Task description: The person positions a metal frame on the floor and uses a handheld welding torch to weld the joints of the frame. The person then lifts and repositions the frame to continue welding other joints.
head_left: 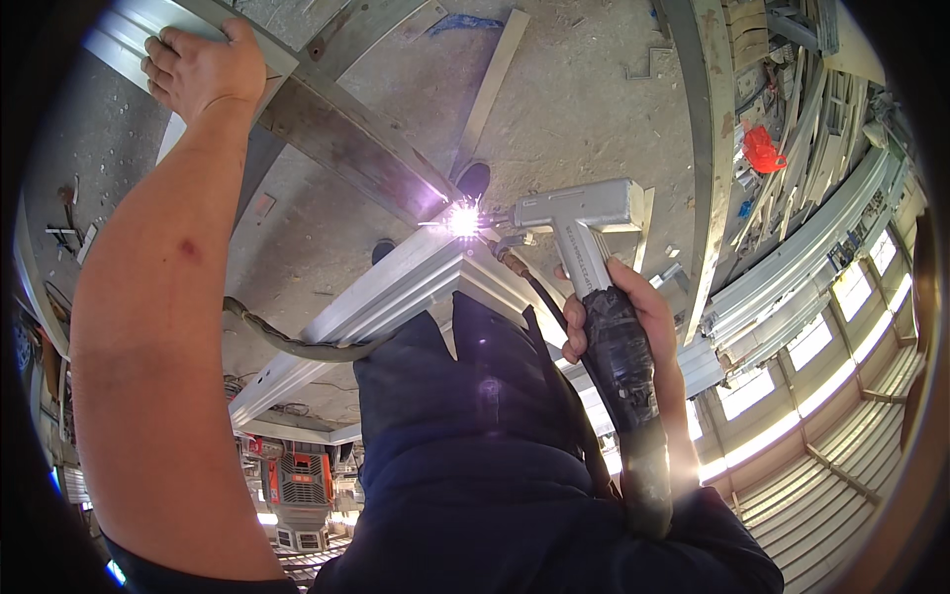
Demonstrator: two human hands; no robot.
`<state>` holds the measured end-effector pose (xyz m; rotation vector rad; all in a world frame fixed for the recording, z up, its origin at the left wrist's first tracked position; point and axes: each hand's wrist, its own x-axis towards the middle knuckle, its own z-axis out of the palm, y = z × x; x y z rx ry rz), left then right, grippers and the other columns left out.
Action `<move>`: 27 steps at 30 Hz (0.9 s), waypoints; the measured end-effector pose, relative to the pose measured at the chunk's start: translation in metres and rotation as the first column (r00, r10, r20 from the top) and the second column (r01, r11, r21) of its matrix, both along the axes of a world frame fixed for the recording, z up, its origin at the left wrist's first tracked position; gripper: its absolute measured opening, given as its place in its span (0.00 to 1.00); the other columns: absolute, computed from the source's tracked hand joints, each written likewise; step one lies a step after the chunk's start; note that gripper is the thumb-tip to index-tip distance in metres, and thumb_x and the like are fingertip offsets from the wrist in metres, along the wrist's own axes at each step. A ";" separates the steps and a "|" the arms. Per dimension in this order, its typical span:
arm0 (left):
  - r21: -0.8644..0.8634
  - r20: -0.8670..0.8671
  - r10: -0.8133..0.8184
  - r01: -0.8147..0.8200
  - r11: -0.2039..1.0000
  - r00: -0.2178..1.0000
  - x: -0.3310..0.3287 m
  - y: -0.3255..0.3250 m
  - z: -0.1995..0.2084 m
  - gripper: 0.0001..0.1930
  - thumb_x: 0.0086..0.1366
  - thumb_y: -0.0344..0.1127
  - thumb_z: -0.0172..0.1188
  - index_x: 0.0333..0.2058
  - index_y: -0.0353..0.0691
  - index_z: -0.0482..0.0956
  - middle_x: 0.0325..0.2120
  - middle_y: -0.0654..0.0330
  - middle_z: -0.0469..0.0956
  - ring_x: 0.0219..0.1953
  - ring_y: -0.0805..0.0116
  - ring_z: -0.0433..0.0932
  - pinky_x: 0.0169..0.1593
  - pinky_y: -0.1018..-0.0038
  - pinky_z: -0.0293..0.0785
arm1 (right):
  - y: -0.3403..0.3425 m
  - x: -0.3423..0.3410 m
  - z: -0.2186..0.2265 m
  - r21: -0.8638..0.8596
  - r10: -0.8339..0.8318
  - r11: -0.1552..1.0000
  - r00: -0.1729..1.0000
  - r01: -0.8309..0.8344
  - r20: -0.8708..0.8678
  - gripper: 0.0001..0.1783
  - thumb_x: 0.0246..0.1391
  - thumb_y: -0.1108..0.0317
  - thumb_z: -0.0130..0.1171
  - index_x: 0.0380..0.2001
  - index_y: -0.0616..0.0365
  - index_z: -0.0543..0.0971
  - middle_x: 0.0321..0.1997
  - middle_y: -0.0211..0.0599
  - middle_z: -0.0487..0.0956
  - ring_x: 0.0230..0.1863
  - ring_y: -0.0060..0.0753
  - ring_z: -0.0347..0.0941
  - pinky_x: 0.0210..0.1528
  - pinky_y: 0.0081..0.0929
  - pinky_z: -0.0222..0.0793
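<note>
My right hand (633, 317) is wrapped round the black-taped grip of a handheld laser welding gun (584, 223), grey and T-shaped. Its tip points left into a bright white-violet weld spot with sparks (463, 220). That glare hides the seam where a flat metal bar (346, 148) meets the corner of a ribbed silver metal frame (396, 282). At the upper left, my left hand (203, 74) grips a silver metal profile (129, 40) joined to the bar's far end, fingers bent over it and thumb at its edge.
A dark cable (287, 342) runs left from my legs. Shoe tips (473, 178) show beside the weld. Curved-looking long metal bars (708, 148) and a red bag-like item (762, 148) are on the right. An orange-and-grey machine (302, 480) stands at the lower left.
</note>
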<state>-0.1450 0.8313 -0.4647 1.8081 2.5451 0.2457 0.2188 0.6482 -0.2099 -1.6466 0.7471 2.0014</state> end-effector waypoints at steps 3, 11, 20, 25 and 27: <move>0.025 -0.020 0.002 -0.001 1.000 1.000 -0.003 0.000 -0.005 0.45 0.61 0.58 0.47 0.68 0.29 0.53 0.71 0.41 0.49 0.74 0.44 0.43 0.74 0.56 0.37 | 0.000 -0.001 0.001 -0.012 -0.026 1.000 1.000 0.026 0.006 0.31 0.70 0.49 0.37 0.56 0.69 0.68 0.27 0.44 0.77 0.24 0.38 0.76 0.31 0.37 0.74; 0.034 -0.035 -0.002 0.003 0.999 0.999 -0.003 0.001 -0.006 0.44 0.62 0.58 0.47 0.67 0.29 0.54 0.70 0.41 0.50 0.73 0.43 0.44 0.74 0.55 0.38 | 0.002 -0.001 0.004 -0.020 -0.016 1.000 1.000 0.016 0.007 0.30 0.69 0.48 0.40 0.56 0.67 0.68 0.27 0.44 0.77 0.23 0.38 0.77 0.31 0.36 0.75; 0.035 -0.046 -0.001 0.002 0.999 0.999 -0.003 0.001 -0.006 0.44 0.62 0.58 0.47 0.67 0.29 0.54 0.70 0.41 0.50 0.73 0.43 0.45 0.74 0.55 0.39 | 0.000 0.000 0.004 -0.011 -0.049 0.999 0.999 0.049 -0.017 0.30 0.69 0.49 0.40 0.56 0.68 0.67 0.28 0.45 0.78 0.24 0.40 0.77 0.32 0.37 0.76; 0.029 -0.059 -0.006 0.008 1.000 0.998 -0.004 0.000 -0.007 0.44 0.62 0.59 0.47 0.67 0.28 0.54 0.70 0.41 0.50 0.73 0.43 0.45 0.74 0.55 0.39 | 0.002 -0.003 0.005 -0.024 -0.064 0.998 0.998 0.063 -0.005 0.30 0.69 0.49 0.39 0.56 0.69 0.68 0.28 0.45 0.77 0.24 0.39 0.76 0.31 0.37 0.75; 0.036 -0.062 -0.011 0.013 0.999 0.998 -0.004 0.001 -0.007 0.45 0.62 0.59 0.47 0.67 0.28 0.54 0.70 0.41 0.50 0.73 0.43 0.45 0.74 0.55 0.39 | 0.002 -0.003 0.006 -0.036 -0.054 0.998 0.998 0.055 0.020 0.31 0.69 0.49 0.39 0.56 0.69 0.69 0.26 0.46 0.77 0.23 0.38 0.76 0.30 0.37 0.75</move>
